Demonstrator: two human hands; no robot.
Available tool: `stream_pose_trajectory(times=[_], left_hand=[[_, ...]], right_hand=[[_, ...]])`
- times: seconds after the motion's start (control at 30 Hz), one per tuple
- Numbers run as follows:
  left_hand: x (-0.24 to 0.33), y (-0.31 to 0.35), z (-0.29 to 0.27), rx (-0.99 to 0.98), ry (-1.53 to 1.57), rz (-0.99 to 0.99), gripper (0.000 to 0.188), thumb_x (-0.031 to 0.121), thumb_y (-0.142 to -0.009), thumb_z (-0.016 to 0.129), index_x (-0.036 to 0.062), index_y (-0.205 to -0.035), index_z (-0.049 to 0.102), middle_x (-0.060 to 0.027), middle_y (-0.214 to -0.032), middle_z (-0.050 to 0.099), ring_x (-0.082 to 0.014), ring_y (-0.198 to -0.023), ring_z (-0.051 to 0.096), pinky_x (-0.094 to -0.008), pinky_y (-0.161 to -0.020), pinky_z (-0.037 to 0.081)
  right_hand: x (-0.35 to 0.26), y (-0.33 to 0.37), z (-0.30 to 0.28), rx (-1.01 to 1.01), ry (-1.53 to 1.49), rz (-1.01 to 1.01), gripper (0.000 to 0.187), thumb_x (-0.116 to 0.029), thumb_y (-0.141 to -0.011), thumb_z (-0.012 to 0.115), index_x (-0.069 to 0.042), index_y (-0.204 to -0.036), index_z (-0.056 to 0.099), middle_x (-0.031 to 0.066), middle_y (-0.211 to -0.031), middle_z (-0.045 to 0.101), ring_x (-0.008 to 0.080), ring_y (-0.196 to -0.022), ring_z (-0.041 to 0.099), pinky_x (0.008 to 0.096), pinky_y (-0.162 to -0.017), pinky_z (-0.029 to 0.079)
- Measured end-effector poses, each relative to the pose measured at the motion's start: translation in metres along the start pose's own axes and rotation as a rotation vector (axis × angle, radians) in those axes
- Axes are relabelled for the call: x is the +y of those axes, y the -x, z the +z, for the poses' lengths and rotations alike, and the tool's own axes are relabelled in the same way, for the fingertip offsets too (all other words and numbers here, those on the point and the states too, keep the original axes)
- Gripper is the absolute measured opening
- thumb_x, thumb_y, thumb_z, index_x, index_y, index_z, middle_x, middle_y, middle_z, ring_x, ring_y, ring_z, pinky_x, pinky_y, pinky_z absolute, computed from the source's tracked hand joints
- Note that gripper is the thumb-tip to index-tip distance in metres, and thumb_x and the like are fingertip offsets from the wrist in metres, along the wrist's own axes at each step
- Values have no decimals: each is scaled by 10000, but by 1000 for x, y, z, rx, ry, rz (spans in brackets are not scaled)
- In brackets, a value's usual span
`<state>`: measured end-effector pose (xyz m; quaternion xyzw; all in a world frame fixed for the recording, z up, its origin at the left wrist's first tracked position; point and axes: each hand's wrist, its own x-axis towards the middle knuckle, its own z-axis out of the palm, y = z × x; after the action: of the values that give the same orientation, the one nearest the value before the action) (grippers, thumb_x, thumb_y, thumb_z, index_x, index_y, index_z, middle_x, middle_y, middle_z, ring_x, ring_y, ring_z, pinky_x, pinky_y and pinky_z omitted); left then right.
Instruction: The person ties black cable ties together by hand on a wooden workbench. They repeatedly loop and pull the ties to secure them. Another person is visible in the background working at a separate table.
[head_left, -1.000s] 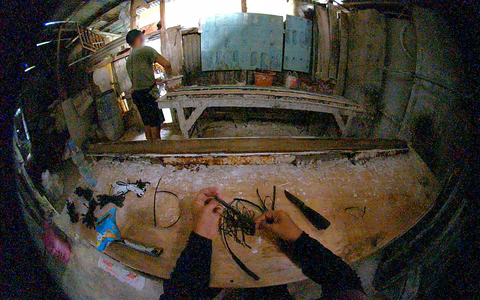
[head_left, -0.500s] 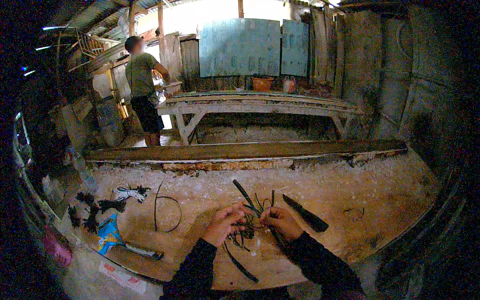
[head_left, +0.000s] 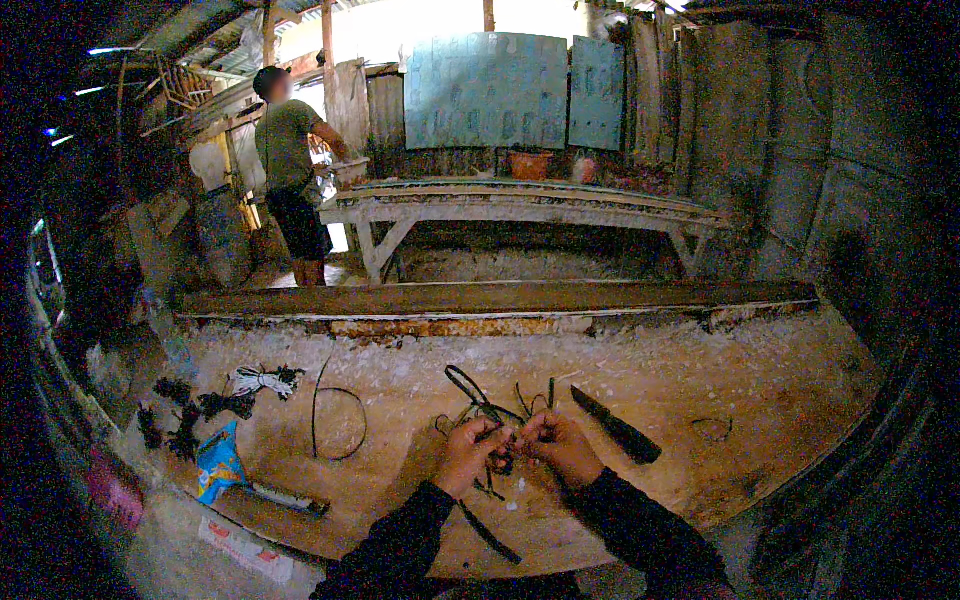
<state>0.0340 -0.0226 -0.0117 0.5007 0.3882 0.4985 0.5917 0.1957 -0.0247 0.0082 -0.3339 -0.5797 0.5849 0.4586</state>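
Observation:
My left hand [head_left: 468, 455] and my right hand [head_left: 562, 448] are close together over the wooden table, fingers pinched on a tangle of thin dark cord [head_left: 500, 464]. A looped dark strip [head_left: 466, 384] rises beyond my left fingers, and thin ends stick up beside my right. Exactly how the strands run between the fingertips is hidden. Below the hands a loose dark strip [head_left: 490, 533] lies on the wood. To the right of my right hand rests a long, dark, knife-shaped piece [head_left: 615, 425].
At left lie a curved cord [head_left: 316, 410], a white cord bundle [head_left: 265, 381], dark bundles [head_left: 225, 404], a blue packet [head_left: 220, 465] and a slim tool-like piece [head_left: 290, 499]. A raised beam [head_left: 500, 298] edges the table's far side. Beyond, a person [head_left: 292, 150] stands by a bench [head_left: 520, 212].
My left hand has moved right and closed its fingers on the cord. The dark strip beyond it now bends into a loop. The view has shifted slightly.

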Motion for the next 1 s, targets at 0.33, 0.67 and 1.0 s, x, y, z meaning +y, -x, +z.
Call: stream_pose_trajectory(times=[0.33, 0.67, 1.0], left_hand=[[34, 20, 8, 78, -150, 68, 177, 238, -783, 572, 68, -825, 545, 2, -741, 558, -76, -608, 521, -214, -525, 463], [12, 5, -3, -1, 135, -80, 143, 196, -770, 589, 70, -827, 552, 13, -738, 555, -76, -630, 519, -212, -523, 455], [16, 8, 0, -9, 165, -77, 133, 186, -769, 589, 61, -797, 552, 22, -726, 544, -73, -623, 512, -203, -537, 448]], right_hand=[[-4, 4, 1, -95, 69, -41, 125, -61, -771, 553, -21, -886, 583, 31, -832, 590, 108, -732, 543, 239, -667, 439], [-6, 7, 2, -95, 54, -68, 161, -21, -747, 559, -8, -907, 574, 49, -862, 596, 130, -783, 561, 259, -712, 456], [-12, 7, 6, -55, 99, -44, 128, -44, -741, 587, 2, -860, 593, 42, -780, 605, 111, -699, 555, 238, -654, 452]])
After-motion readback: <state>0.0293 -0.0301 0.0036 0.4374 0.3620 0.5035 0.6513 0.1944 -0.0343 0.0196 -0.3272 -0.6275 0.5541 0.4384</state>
